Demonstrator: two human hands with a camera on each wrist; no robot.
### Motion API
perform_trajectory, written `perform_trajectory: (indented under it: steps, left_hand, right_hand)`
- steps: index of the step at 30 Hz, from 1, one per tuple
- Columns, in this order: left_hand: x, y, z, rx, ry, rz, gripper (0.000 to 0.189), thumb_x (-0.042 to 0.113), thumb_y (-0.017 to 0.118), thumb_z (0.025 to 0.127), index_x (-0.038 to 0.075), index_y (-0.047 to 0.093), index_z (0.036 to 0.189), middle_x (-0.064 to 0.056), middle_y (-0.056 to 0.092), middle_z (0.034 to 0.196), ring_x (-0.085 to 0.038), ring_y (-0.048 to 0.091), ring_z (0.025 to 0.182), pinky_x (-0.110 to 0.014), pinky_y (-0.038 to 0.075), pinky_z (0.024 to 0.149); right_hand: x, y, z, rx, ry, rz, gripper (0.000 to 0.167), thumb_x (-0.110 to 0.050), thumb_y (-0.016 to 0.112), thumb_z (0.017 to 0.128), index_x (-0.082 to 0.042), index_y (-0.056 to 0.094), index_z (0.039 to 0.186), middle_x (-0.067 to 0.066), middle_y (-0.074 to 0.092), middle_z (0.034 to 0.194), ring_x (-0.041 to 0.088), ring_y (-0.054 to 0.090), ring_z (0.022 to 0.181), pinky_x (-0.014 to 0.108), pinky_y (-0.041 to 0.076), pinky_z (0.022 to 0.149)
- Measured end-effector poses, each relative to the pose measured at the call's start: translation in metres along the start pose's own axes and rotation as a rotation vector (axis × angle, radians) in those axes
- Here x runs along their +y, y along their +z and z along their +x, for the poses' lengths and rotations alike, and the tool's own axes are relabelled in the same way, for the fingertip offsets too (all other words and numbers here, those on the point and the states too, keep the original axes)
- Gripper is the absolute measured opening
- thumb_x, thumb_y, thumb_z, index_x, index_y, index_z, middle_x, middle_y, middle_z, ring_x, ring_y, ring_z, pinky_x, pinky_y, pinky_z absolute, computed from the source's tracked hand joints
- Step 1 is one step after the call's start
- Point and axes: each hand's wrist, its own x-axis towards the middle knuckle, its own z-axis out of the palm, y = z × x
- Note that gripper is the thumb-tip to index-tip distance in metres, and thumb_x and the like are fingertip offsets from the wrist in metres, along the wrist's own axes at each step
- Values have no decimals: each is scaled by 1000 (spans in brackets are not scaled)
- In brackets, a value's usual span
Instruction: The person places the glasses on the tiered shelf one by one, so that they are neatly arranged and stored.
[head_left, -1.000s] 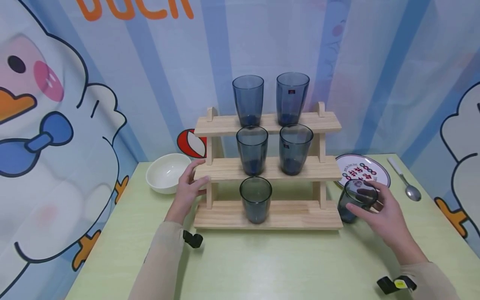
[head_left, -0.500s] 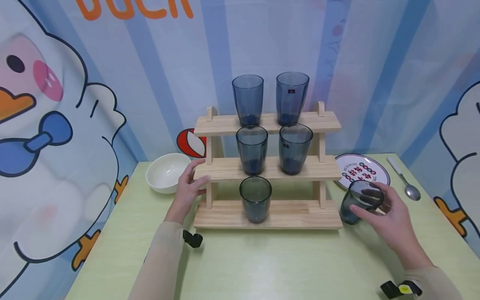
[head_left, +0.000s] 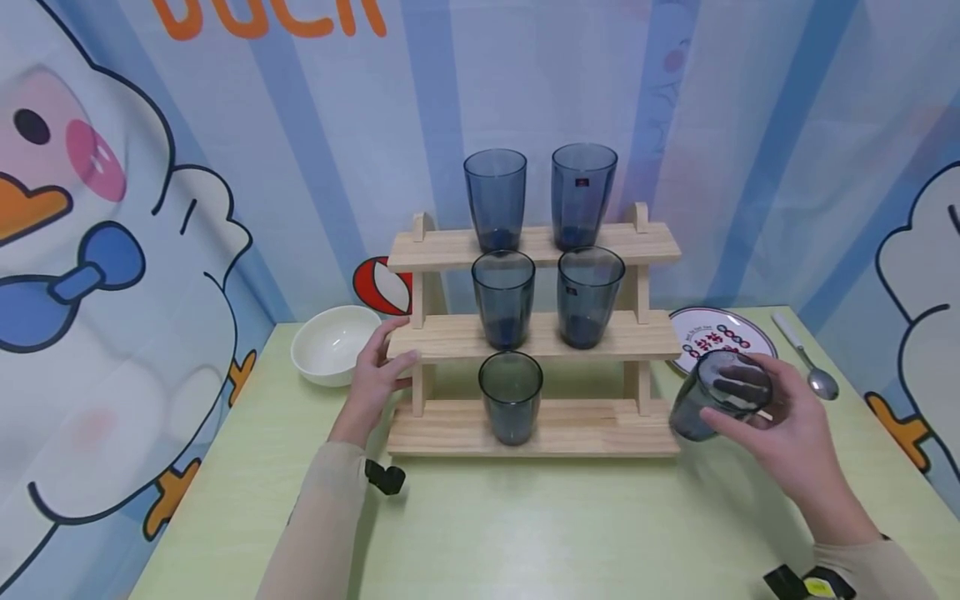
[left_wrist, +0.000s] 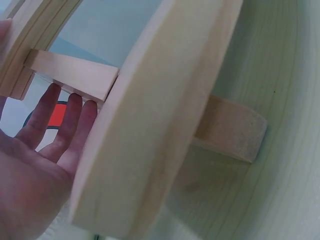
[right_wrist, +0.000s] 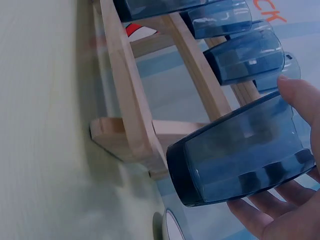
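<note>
A three-tier wooden shelf (head_left: 585, 433) stands on the table, and my left hand (head_left: 375, 375) holds its left side at the middle board. In the left wrist view, fingertips (left_wrist: 75, 100) touch an upright post (left_wrist: 75, 72) of it. To the right of the shelf, my right hand (head_left: 795, 433) grips a blue-grey glass tumbler (head_left: 693, 408), thumb on the near side, other fingers behind. The tumbler (right_wrist: 240, 150) leans, its base toward the shelf's bottom board, apart from it. One matching tumbler (head_left: 512, 400) sits on the bottom board, left of its middle.
Two tumblers stand on the middle board, including the left one (head_left: 504, 300), and two on the top board, including the right one (head_left: 584, 196). A white bowl (head_left: 330, 346) is at left. A printed plate (head_left: 686, 342) and a spoon (head_left: 821, 382) lie at right.
The tumbler in my right hand has shifted right, then up and a little left, and now tilts more. My left hand and the other tumblers have stayed put.
</note>
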Motion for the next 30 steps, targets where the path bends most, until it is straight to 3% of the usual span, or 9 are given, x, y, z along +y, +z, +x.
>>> perform_trajectory:
  steps: [9,16,25,30]
  left_hand:
    - [1,0,0,-6,0,16,57,22,69,101,31,48,154,-12,50,153,-38,54,131,-64,53,102]
    - [1,0,0,1,0,19,57,22,69,101,31,48,154,-12,50,154,-38,55,131,-63,53,101]
    - [-1,-1,0,-5,-3,25,57,23,68,102,31,47,154,-12,48,155,-38,54,132,-63,53,102]
    - [-1,-1,0,-5,2,23,57,22,68,102,32,47,153,-13,49,155,-39,55,131,-63,54,101]
  right_hand:
    - [-19,18,1,-55,-75,35,85,-7,89,84,-18,46,156,-17,62,126,2,64,105,13,52,71]
    - [-29,37,6,-106,-134,107,82,-1,89,81,-9,49,152,-9,68,126,6,68,106,15,57,82]
    - [-38,63,14,-154,-165,180,78,-1,92,76,-11,55,145,-1,66,124,15,68,104,21,60,77]
    - [-39,76,16,-198,-155,234,78,-1,93,76,-12,56,144,4,65,127,16,67,108,24,62,81]
